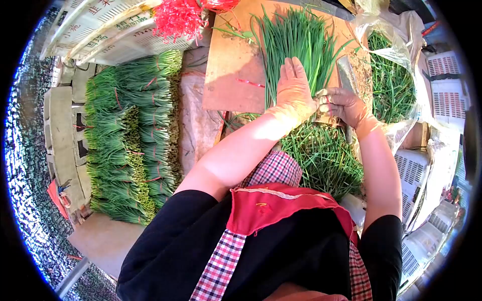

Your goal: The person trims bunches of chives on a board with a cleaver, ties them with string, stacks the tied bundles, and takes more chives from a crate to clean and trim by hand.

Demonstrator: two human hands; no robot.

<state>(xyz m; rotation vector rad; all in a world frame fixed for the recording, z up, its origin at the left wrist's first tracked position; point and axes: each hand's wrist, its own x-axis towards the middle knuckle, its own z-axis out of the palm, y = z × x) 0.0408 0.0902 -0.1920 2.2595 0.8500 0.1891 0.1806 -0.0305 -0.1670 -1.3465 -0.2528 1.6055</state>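
Note:
A loose sheaf of garlic chives [301, 42] lies on a wooden board [228, 75], leaf tips pointing away from me. My left hand [292, 90] rests flat on top of it, fingers stretched out. Close by on the right, my right hand [344, 104] has its fingers curled and pinched together at the sheaf's lower edge. What sits between those fingertips is too small to make out. Both hands appear to wear thin gloves. Below the board, a heap of loose green leaves [324, 158] lies in front of my apron.
Tied chive bunches [118, 150] are stacked in rows on the left. Red plastic ties [178, 20] hang by a white crate [113, 30] at the back. A clear bag of green trimmings [389, 80] stands right of the board, with white crates [447, 85] beyond.

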